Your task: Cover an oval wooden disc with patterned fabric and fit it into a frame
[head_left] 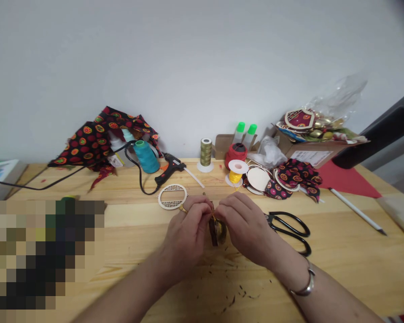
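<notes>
My left hand [188, 229] and my right hand [251, 224] meet over the middle of the table, both with closed fingertips. Between them they pinch a thin yellow cord [214, 216]. Just below the fingertips is a small dark brown piece with a shiny gold-coloured rounded part [215, 233]; the fingers partly hide it. An oval wooden lattice frame [173, 208] lies just beyond my left hand. Black-handled scissors [291, 231] rest to the right of my right hand. A spool of yellow cord [235, 178] stands behind the hands.
At the back left are patterned fabric [87, 143], a teal thread cone [147, 157] and a black glue gun [171, 170]. Olive thread [206, 152], red thread [234, 154] and a filled cardboard box [309, 152] line the wall. A white pencil [357, 211] lies right. Dark scraps [234, 298] dot the front.
</notes>
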`<state>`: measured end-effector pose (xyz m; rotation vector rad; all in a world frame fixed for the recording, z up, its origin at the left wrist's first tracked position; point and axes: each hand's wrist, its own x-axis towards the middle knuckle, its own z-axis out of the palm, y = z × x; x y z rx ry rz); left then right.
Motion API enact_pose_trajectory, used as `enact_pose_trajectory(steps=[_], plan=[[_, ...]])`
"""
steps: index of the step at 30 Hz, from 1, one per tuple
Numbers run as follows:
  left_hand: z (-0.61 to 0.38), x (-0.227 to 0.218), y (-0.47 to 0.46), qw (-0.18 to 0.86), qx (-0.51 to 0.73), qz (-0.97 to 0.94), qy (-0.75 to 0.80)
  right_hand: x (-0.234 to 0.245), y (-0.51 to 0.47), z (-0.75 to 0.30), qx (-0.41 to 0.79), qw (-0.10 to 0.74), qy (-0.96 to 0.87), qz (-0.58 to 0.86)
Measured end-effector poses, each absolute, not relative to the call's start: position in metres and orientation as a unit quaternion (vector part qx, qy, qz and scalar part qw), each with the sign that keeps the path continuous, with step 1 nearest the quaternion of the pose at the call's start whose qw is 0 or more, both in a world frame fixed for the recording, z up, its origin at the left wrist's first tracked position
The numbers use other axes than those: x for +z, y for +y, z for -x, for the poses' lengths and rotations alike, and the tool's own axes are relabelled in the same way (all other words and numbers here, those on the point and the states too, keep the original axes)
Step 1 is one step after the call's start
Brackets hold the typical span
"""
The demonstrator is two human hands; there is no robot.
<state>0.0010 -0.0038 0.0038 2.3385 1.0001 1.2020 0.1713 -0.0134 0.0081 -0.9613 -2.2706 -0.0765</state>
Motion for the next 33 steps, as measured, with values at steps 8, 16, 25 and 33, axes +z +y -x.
enact_pose_trajectory(steps=[8,16,25,33], plan=[[-0.001,0.005,-0.004,0.219,0.419,-0.805,0.358,0.009,-0.011,-0.167,0.210,0.420,-0.792,0.389],[0.001,0.004,-0.006,0.298,0.415,-0.779,0.364,0.011,-0.010,-0.160,0.460,0.440,-0.639,0.431],[0.001,0.006,-0.003,0.300,0.430,-0.760,0.383,0.007,-0.009,-0.153,0.583,0.475,-0.482,0.449],[0.001,0.005,-0.002,0.252,0.472,-0.744,0.400,0.008,-0.009,-0.153,0.577,0.490,-0.478,0.445]])
